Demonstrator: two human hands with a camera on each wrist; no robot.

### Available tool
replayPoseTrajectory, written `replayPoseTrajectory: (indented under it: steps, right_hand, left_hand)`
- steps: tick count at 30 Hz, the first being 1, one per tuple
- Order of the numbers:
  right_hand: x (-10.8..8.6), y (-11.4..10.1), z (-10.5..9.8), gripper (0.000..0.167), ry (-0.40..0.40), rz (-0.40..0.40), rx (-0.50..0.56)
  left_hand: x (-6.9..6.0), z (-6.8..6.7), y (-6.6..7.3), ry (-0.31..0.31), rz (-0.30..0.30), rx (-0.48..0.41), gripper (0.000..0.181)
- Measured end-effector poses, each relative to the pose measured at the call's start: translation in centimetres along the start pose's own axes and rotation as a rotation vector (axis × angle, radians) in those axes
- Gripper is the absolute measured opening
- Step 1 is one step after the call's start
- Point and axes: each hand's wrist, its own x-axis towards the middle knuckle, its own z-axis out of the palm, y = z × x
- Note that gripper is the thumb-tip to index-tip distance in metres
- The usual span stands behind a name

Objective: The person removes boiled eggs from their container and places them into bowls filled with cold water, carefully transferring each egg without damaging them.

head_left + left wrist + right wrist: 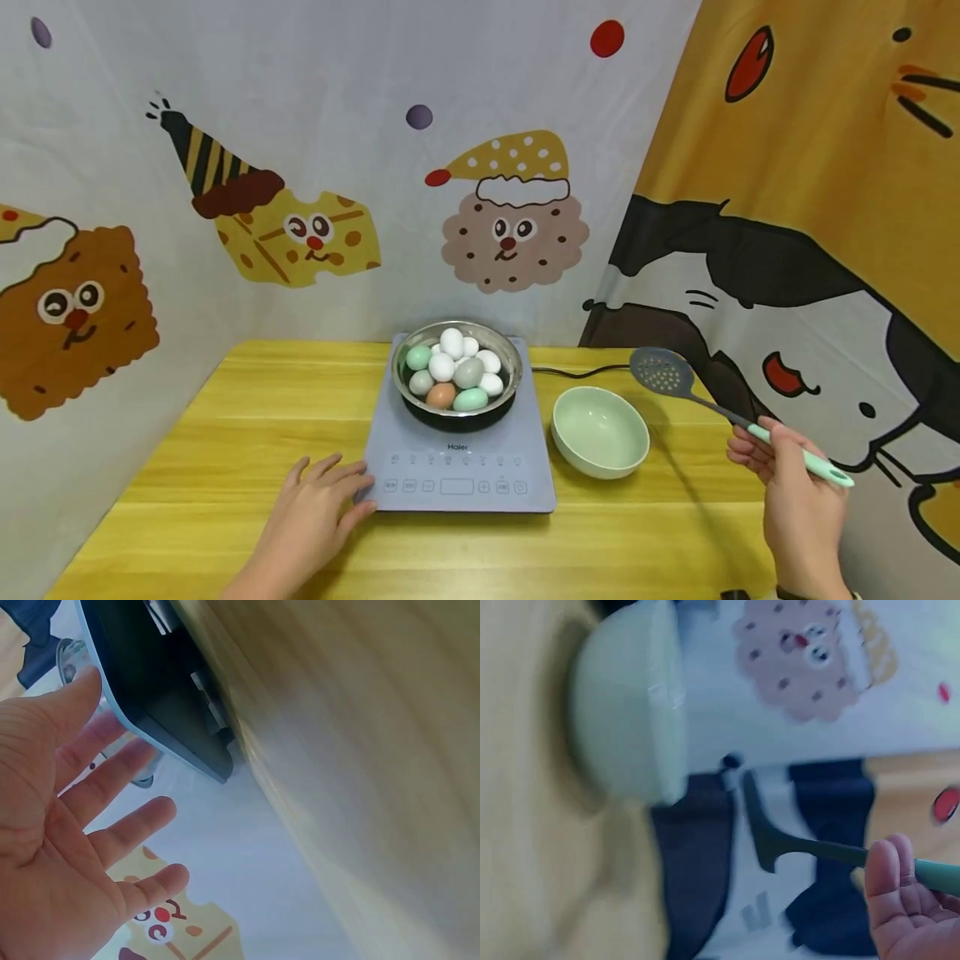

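Observation:
My right hand (802,492) grips the mint-green handle of a slotted skimmer (662,372), whose grey perforated head is raised to the right of the pot. In the right wrist view the skimmer (780,844) shows side-on, held near the handle's grey end. My left hand (315,512) spreads its fingers at the left front edge of the induction cooker (457,467), the fingertips touching or nearly touching it. On the cooker stands a steel pot (512,358) heaped with white, green, grey and brown eggs (442,367). A pale green bowl (600,433) sits to its right; its inside shows bare.
The wooden table (300,392) carries everything. A black cord (577,372) runs from behind the cooker to the right. A printed cartoon curtain (337,108) hangs along the table's back and sides.

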Motion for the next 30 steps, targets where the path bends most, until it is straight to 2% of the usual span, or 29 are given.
replayPoseTrajectory:
  steps: [2,5,10,13,17,20,25,30]
  right_hand:
    - [-0.6,-1.3,1.6,0.032,-0.059,-0.094,0.046]
    - [-1.6,-2.9,4.4,0.034,-0.222,-0.191,0.066]
    - [-3.1,-3.9,9.4,0.034,-0.539,-0.288,-0.077]
    - [-3.9,-3.5,11.6,0.032,-0.652,-0.383,-0.191]
    - [-4.9,-2.4,13.1,0.025,-0.729,-0.511,-0.283]
    - [-5.3,-1.8,13.8,0.023,-0.774,-0.591,-0.315]
    - [-5.5,-1.6,14.7,0.021,-0.802,-0.726,-0.36]
    - [-5.2,-2.1,15.0,0.022,-0.853,-0.754,-0.361]
  left_hand:
    - [0.0,-0.1,0.0,-0.007,-0.009,-0.002,0.035]
    - [-0.1,-0.2,0.0,-0.02,-0.024,-0.007,0.036]
    - [-0.1,-0.4,0.1,-0.033,-0.055,-0.011,0.037]
    - [-0.1,-0.4,0.3,-0.05,-0.068,-0.021,0.037]
    - [0.0,-0.2,0.6,-0.079,-0.068,-0.04,0.037]
    - [0.0,-0.1,0.7,-0.087,-0.074,-0.045,0.037]
    - [0.1,-0.2,0.7,-0.082,-0.081,-0.054,0.036]
    - [0.1,-0.3,0.7,-0.088,-0.086,-0.062,0.035]
